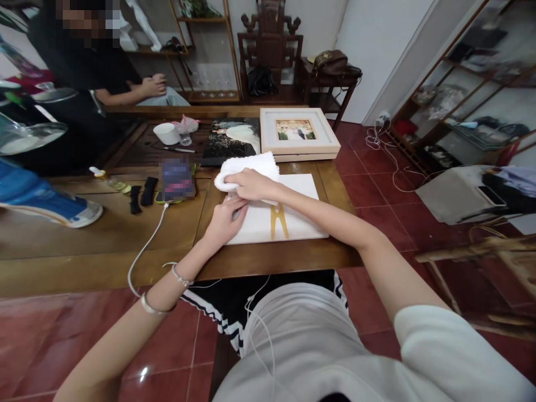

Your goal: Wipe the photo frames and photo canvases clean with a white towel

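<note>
A white panel [299,195] lies on the wooden table in front of me, a gold-coloured two-legged piece [277,222] on its face. My right hand [253,184] grips a folded white towel [255,163], which lies over the panel's upper left part. Just below it, my left hand [226,220] rests at the panel's left side. Its fingers stretch forward under the right hand, and the thumb lies apart from them. The fingertips are partly hidden.
Behind the panel are a framed photo [299,131] and a dark photo print [232,139]. To the left are a phone [176,178] on a white cable, black strips [147,191], a small bottle [115,183], a white cup [166,134] and a blue package [42,187]. Another person [84,61] sits across the table.
</note>
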{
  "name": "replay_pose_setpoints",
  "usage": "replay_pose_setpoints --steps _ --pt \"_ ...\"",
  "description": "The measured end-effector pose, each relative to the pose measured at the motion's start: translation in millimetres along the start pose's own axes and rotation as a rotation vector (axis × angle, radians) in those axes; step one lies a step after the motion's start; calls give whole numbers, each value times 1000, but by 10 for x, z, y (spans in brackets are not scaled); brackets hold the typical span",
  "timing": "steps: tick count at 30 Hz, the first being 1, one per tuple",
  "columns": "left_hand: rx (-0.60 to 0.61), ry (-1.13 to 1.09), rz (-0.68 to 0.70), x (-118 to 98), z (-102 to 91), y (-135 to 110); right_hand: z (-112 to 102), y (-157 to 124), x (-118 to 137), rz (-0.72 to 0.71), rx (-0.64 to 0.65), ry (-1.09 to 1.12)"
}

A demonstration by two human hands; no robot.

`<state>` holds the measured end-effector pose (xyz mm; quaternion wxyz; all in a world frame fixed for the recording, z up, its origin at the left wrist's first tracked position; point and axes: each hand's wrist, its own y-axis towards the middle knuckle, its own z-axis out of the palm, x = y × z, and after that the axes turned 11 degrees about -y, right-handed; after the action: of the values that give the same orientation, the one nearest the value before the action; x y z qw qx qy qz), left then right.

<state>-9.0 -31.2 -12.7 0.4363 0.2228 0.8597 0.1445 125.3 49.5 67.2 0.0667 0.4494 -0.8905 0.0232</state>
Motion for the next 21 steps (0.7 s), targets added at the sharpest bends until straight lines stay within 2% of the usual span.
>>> replay_pose_setpoints --steps 4,8,11,13,17,19,21 --pt "4 -3 -63 11 9 -24 -21 -275 -172 73 -15 -8" --pt "6 -24 -78 22 25 -38 -45 -824 -553 187 -76 -10" --pt "0 -29 -80 18 32 -36 -21 -1305 -656 270 -60 -60" --pt "-6 -33 -84 13 34 -34 -21 -1640 -529 289 -11 -93" --pt "-9 -37 -85 8 37 -33 -121 -2248 -2 256 198 5" --pt "-4 -34 -88 6 38 -33 -191 -2450 187 199 289 80" --pt "-1 -32 -94 4 37 -33 -236 -2539 224 151 320 143"
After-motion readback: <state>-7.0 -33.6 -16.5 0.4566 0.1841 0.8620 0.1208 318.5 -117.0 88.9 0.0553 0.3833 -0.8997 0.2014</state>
